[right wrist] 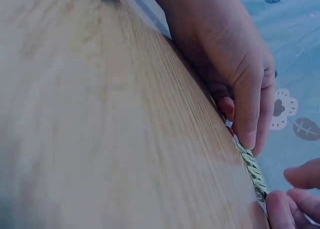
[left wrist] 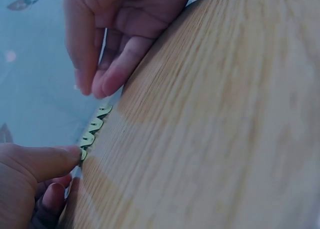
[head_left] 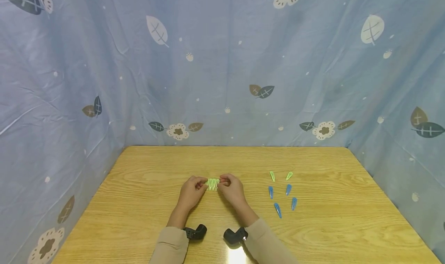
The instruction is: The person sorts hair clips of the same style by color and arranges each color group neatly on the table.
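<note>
Several light green snap hair clips (head_left: pixel 212 184) lie side by side in a short row on the wooden table, between both hands. At the row's left end, my left hand (head_left: pixel 189 194) pinches the outermost clip; in the left wrist view its thumb (left wrist: pixel 62 158) lies over the clip's edge. My right hand (head_left: pixel 234 190) is at the other end of the row. Its fingertips (right wrist: pixel 278 206) come right up to the last clip in the right wrist view, with another digit (right wrist: pixel 303 174) raised apart from them.
To the right on the table (head_left: pixel 333 186) lie two loose green hair clips, one on the left (head_left: pixel 272 176) and one on the right (head_left: pixel 289 175). Several blue hair clips (head_left: pixel 289 189) lie nearer the front. A patterned blue curtain (head_left: pixel 222 74) surrounds the back and sides.
</note>
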